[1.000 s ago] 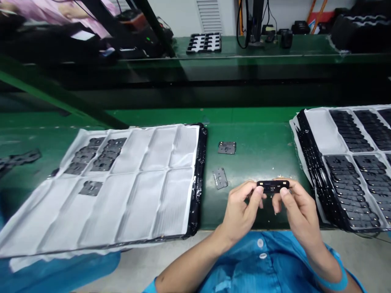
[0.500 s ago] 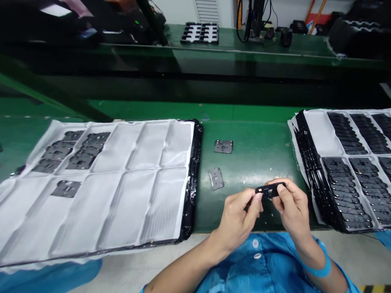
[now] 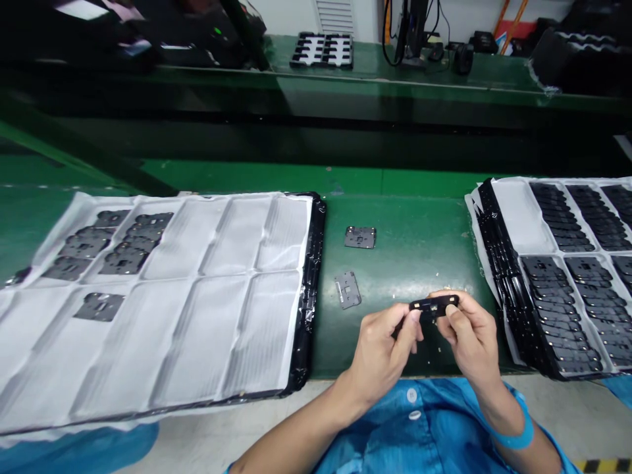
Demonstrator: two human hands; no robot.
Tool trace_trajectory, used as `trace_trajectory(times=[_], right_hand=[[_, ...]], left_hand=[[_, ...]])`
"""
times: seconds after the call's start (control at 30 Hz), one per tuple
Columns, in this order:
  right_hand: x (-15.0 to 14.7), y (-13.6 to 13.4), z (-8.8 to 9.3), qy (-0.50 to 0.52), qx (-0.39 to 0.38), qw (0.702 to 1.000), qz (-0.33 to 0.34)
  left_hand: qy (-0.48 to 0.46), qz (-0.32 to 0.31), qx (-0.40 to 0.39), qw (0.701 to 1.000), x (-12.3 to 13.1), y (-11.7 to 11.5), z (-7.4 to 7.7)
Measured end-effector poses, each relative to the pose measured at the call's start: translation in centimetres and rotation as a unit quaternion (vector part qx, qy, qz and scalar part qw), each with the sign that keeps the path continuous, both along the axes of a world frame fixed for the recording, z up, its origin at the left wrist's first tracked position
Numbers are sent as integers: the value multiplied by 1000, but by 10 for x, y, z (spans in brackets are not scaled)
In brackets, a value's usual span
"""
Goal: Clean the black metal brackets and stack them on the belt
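A small black plastic part [image 3: 433,307] is held up over the front of the green bench, seen nearly edge-on. My left hand [image 3: 388,345] pinches its left end between thumb and fingers. At the other end, my right hand [image 3: 467,336] grips it with the thumb on the near face. To the left of my hands, a flat grey part [image 3: 348,290] lies tilted on the bench. Farther back is a second flat, dark part [image 3: 360,237] with small holes and shiny spots near its edge.
On the left stands a white-lined tray [image 3: 187,329] with several dark parts in its far-left compartments. To the right, another lined tray [image 3: 516,217] holds rows of overlapping black parts. A black-and-white tray [image 3: 323,51] sits on the rear shelf beside cables and a dark stand.
The black part has turned slightly in my fingers, so more of its near face shows. Both hands keep their grip. The view has shifted a little.
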State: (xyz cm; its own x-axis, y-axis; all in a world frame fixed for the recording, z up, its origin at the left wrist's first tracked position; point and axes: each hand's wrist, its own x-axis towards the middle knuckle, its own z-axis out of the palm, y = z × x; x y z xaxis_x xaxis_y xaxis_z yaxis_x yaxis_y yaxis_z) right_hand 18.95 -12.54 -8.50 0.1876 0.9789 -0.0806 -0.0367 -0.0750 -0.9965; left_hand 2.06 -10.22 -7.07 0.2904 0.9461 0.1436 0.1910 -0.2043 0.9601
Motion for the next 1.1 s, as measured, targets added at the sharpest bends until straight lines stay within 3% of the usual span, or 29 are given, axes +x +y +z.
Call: trace_trajectory(times=[0.4,0.83,1.1], right_hand=[[2,6,1,-38,-32,999,-6],[2,3,2,5,-50,998,29],[6,3,-1,12,-41,998,40]], left_hand=[[27,0,20,999,2,-1,-2],[-1,-18,-54,998,1,1,-6],[13,-9,-17,1000,1,1,-5]])
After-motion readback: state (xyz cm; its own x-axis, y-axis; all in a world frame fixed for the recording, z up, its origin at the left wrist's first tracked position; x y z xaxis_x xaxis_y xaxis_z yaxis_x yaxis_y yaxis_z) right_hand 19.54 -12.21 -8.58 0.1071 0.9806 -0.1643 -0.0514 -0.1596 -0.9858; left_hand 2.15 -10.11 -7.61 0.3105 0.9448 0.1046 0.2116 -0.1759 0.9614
